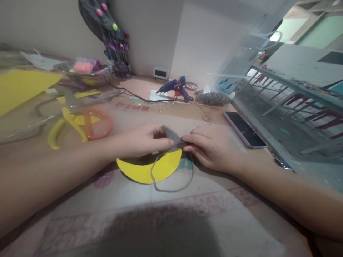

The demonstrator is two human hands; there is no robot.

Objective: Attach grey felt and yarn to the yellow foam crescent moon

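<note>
A yellow paper crescent (142, 172) lies curved over the table, its right part wrapped in grey yarn (171, 135). My left hand (146, 139) grips the wrapped part, thumb on the near side and fingers behind. At the wrapped part's right edge, my right hand (211, 146) is closed in a pinch on the grey yarn, close to my left thumb. A loose loop of yarn (173, 191) hangs down across the crescent and rests toward me. The crescent's far tip points up between my hands.
Left: scissors with yellow handles (72, 123), orange-handled scissors (100, 125), yellow paper (24, 89) and a bowl (88, 76). Behind: a blue glue gun (175, 87), a small clock (161, 72) and a grey yarn skein (213, 98). Right: a phone (243, 129) near the table edge.
</note>
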